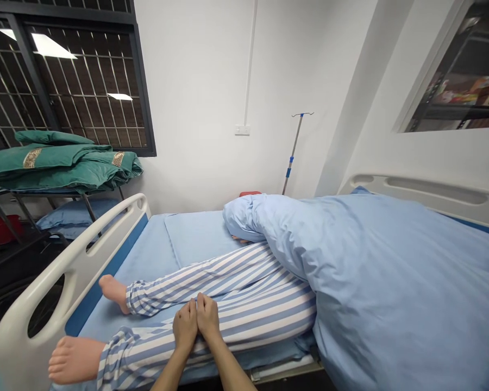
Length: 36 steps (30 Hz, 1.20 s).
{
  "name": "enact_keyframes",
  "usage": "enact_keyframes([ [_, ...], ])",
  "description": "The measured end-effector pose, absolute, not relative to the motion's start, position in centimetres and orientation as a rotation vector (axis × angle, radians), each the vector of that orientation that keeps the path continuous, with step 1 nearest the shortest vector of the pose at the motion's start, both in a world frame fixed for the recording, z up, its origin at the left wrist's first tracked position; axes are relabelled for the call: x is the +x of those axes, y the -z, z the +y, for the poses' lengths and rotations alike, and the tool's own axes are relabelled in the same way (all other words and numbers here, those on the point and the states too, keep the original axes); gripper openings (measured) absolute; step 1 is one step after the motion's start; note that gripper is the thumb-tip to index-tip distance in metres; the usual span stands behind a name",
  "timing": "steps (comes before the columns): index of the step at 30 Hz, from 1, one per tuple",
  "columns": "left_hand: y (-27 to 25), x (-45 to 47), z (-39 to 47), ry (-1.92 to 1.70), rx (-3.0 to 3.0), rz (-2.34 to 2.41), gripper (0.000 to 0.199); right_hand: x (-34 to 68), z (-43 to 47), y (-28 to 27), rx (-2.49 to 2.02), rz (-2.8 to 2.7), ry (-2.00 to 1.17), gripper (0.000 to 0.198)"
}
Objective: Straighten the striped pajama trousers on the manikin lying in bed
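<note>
Both my hands are curled into fists, pressed side by side over the nearer leg of the blue-and-white striped trousers (264, 317). My left hand (185, 325) touches my right hand (207, 315) along the thumb side. Their curled fingertips face away from me, so anything inside them is hidden. The trousers are on a figure that looks like a manikin, lying on the bed. Its near foot (75, 359) and far foot (114, 291) are bare, smooth and pinkish. A light blue quilt (370, 271) covers the figure from the thighs up; a bit of its hand peeks out beneath the quilt's far edge.
The bed's cream footboard (61, 271) rises at the left, and its headboard (432, 190) stands at the far right. Blue sheet (199, 231) shows beyond the legs. An IV pole (293, 155) stands behind the bed. Green folded quilts (57, 163) lie on a rack by the barred window.
</note>
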<state>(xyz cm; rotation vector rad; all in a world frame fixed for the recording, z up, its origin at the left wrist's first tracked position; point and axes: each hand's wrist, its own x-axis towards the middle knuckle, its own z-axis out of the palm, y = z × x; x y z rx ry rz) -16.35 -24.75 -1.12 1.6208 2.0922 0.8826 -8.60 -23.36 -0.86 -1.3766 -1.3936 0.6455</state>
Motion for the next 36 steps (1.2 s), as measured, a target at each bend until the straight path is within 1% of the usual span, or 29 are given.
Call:
enact_keyframes([
  [4, -0.1, -15.5, -24.1, -1.024, 1.439, 1.996, 0.045, -8.4, -23.1, 1.0, -1.357, -1.328, -0.693, 0.042],
  [9, -3.0, -12.9, -22.8, -1.330, 0.961, 1.684, 0.036, -8.0, -22.8, 0.9, -1.299, -1.255, -0.768, 0.044],
  [11, -3.3, -12.3, -22.5, -1.440, 0.796, 1.567, 0.035, -7.9, -22.7, 0.9, -1.295, -1.226, -0.781, 0.045],
  [13, -2.6, -12.2, -22.5, -1.485, 0.776, 1.563, 0.035, -7.8, -22.7, 1.0, -1.298, -1.205, -0.789, 0.044],
  [19, 0.4, -13.3, -23.7, -1.264, 1.279, 1.740, 0.043, -7.6, -22.6, 1.4, -1.295, -1.164, -0.781, 0.037],
  [24, 0.2, -13.2, -23.8, -1.198, 1.346, 1.802, 0.047, -7.6, -22.2, 2.0, -1.289, -1.148, -0.794, 0.035],
  [29, 0.1, -13.2, -23.8, -1.180, 1.384, 1.798, 0.047, -7.2, -21.9, 1.8, -1.323, -1.248, -0.798, 0.040],
  [31, 0.3, -13.3, -23.8, -1.139, 1.420, 1.818, 0.047, -6.7, -22.1, 0.9, -1.356, -1.346, -0.760, 0.042],
  [36, 0.7, -13.5, -23.6, -0.995, 1.619, 1.894, 0.041, -5.4, -23.1, -1.9, -1.378, -1.643, -0.533, 0.041],
])
